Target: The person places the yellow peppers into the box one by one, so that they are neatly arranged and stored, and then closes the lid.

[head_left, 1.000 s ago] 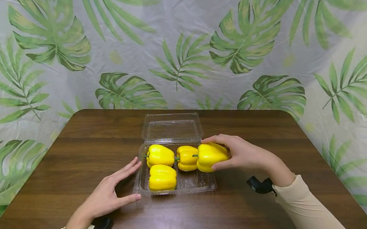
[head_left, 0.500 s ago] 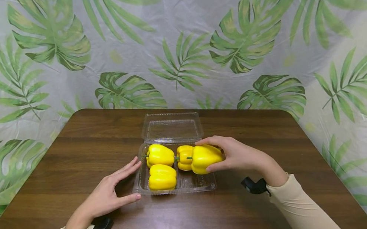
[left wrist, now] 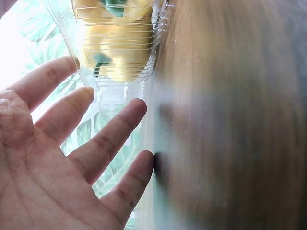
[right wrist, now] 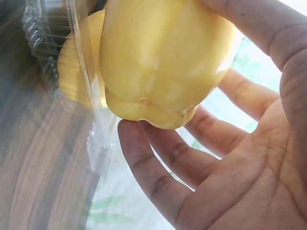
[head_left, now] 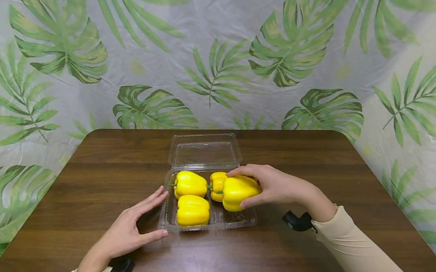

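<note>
My right hand (head_left: 273, 185) grips a yellow bell pepper (head_left: 241, 193), thumb in front and fingers behind, over the right half of a clear plastic clamshell container (head_left: 226, 218). In the right wrist view the held pepper (right wrist: 158, 62) stands above the container's rim, with fingertips at its base. Two yellow peppers, one at the back (head_left: 190, 184) and one in front (head_left: 192, 210), lie in the left half. A third pepper (head_left: 217, 185) sits at the back right, partly hidden by the held one. My left hand (head_left: 128, 229) is spread around the container's left side, fingertips close to its rim.
The container's clear lid (head_left: 204, 151) lies folded back, away from me. Everything stands on a dark brown wooden table (head_left: 99, 179). A leaf-patterned cloth (head_left: 209, 57) hangs behind it. Each wrist carries a black device, such as the right one (head_left: 296, 221).
My right hand has carried the held pepper left and slightly toward me, further over the container and covering more of the back right pepper. My left hand has stayed in place.
</note>
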Demonstrator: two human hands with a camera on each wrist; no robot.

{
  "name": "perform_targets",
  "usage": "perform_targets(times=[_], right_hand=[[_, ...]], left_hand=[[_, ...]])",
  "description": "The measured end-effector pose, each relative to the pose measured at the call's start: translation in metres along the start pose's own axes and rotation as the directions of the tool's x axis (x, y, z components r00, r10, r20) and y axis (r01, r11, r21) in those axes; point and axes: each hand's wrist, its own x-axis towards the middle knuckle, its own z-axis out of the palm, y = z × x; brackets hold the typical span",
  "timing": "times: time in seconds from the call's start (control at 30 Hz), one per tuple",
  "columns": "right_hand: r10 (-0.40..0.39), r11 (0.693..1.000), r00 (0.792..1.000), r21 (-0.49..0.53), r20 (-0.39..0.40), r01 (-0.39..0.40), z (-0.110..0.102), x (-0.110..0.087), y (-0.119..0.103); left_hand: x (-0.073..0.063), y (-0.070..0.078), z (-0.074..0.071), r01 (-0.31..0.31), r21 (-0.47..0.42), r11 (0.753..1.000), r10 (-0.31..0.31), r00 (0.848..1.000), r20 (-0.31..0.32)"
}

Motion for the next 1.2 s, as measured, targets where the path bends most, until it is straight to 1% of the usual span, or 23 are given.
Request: perform_targets(times=[0.33,0.57,0.93,1.0,1.1,1.2], right_hand=[[-0.037,0.999,0.999,-0.033,0.027,0.037,0.005,0.005,-0.002],[-0.005,1.000,0.999,-0.017,0.048,0.006,0.010,0.008,-0.005],[-0.023,0.999,0.996,-0.024,0.080,0.025,0.016,0.012,-0.010],[-0.028,0.999,0.995,-0.018,0.092,0.030,0.015,0.012,-0.010],[-0.015,1.000,0.992,-0.009,0.122,0.017,0.013,0.013,-0.011],[-0.017,1.000,0.988,-0.021,0.150,0.020,0.011,0.013,-0.012]], left_hand=[[0.001,0.000,-0.001,0.002,-0.011,1.000,-0.002,1.000,0.002],[0.000,-0.001,0.000,0.000,-0.011,1.000,0.000,1.000,0.001],[0.000,-0.001,0.000,-0.001,-0.022,1.000,0.001,1.000,0.004],[0.000,-0.001,0.000,-0.002,-0.021,1.000,0.002,1.000,0.004],[0.000,-0.001,0.000,-0.003,-0.016,1.000,0.003,1.000,0.004],[0.000,-0.001,0.000,-0.004,-0.009,1.000,0.004,1.000,0.003]])
